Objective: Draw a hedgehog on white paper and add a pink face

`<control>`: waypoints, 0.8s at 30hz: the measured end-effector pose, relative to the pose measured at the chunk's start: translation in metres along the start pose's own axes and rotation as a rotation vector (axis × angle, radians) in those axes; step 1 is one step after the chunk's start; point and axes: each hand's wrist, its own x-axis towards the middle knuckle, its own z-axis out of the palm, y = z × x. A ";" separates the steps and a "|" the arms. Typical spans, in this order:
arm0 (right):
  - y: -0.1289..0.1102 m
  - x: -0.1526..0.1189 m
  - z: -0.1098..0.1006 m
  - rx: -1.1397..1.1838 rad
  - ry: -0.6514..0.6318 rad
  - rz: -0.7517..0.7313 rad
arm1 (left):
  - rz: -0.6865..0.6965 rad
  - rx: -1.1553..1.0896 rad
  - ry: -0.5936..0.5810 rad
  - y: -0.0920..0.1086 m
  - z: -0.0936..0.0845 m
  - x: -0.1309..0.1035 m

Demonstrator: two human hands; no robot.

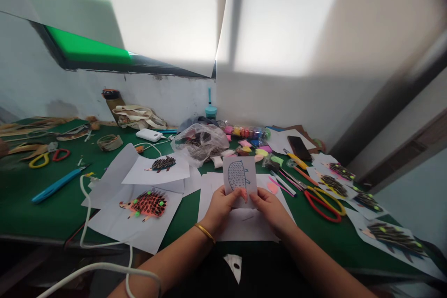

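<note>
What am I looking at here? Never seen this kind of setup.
No machine: these are a person's bare hands, seen by one head-worn camera looking forward and down. The left hand and right hand together hold a small white card with a blue-outlined drawing. Below is a green table. To the left lie a blue cutter and a red spiny-animal picture; to the right, red-and-yellow-handled scissors and a dark phone.

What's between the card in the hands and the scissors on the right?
In the head view: a small pinkish piece and thin, pen-like things, with white paper partly beneath.
</note>
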 end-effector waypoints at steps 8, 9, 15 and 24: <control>0.003 0.006 -0.023 -0.765 -0.038 -0.010 | 0.440 0.965 0.233 0.009 -0.023 -0.006; 0.004 0.007 -0.028 -0.869 -0.003 -0.010 | 0.507 1.101 0.120 0.011 -0.024 -0.010; -0.004 0.018 -0.079 -1.482 0.291 -0.102 | 0.551 1.494 -0.386 0.011 -0.022 -0.033; 0.003 0.041 -0.104 -1.786 0.199 -0.024 | 0.492 1.600 -0.439 0.008 -0.023 -0.039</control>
